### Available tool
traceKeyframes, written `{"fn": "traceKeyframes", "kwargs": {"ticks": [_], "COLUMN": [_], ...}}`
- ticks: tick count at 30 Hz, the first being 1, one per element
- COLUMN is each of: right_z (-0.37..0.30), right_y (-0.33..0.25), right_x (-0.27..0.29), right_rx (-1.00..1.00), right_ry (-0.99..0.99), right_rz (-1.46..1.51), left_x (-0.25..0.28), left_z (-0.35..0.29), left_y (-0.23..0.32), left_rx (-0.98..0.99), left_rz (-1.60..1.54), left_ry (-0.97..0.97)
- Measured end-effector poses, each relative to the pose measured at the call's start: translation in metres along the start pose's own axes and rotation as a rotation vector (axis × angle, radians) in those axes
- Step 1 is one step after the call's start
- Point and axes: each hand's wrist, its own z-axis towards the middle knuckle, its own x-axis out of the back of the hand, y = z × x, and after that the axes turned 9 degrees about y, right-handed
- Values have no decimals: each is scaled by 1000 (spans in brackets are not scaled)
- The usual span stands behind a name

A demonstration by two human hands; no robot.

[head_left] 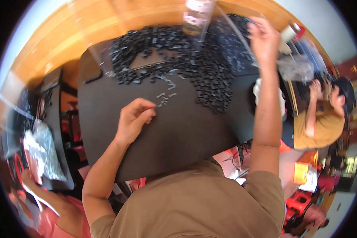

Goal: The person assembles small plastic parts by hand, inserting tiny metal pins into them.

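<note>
Near the middle of the dark table, my left hand (135,119) is closed, thumb against curled fingers; whatever it may hold is hidden. Just beyond its fingertips lie several small grey coiled pieces that look like springs (164,99), with more of them (170,82) a little farther off. My right hand (263,41) is stretched to the far right, raised beside a clear plastic sheet or bin wall (235,43). Its fingers are pinched and blurred, and I cannot make out what is in them. Many small black plastic parts (214,85) spread across the far side of the table.
A clear jar with a pink label (197,18) stands at the far edge. A clear plastic bag (295,67) lies at right, near a person in a mustard shirt (321,119). On the left, another table holds a silvery bag (45,150), beside a person in pink (63,216).
</note>
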Motion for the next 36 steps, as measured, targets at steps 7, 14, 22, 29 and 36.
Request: {"fn": "traceKeyframes", "kwargs": {"ticks": [7,14,22,29,36], "right_z": [-27,-101,-105,-119,-148], "right_y": [-63,-90,-81,-122,-134], "right_x": [-41,-166,-204,-124,-86], "right_rx": [347,331,464,222,-396], "right_ry": [80,-665,-765,-903,-972], "right_rz": [-124,3,-230,530,541], "left_x": [2,3,5,11,16], "left_z": [1,-3,0,4,3], "left_y": [-10,-9,-10,-8,-10], "left_rx": [-8,-30,-2,27,73], "left_rz": [-107,-104,-125,-414,-359], "left_ry": [54,131,76,183,121]}}
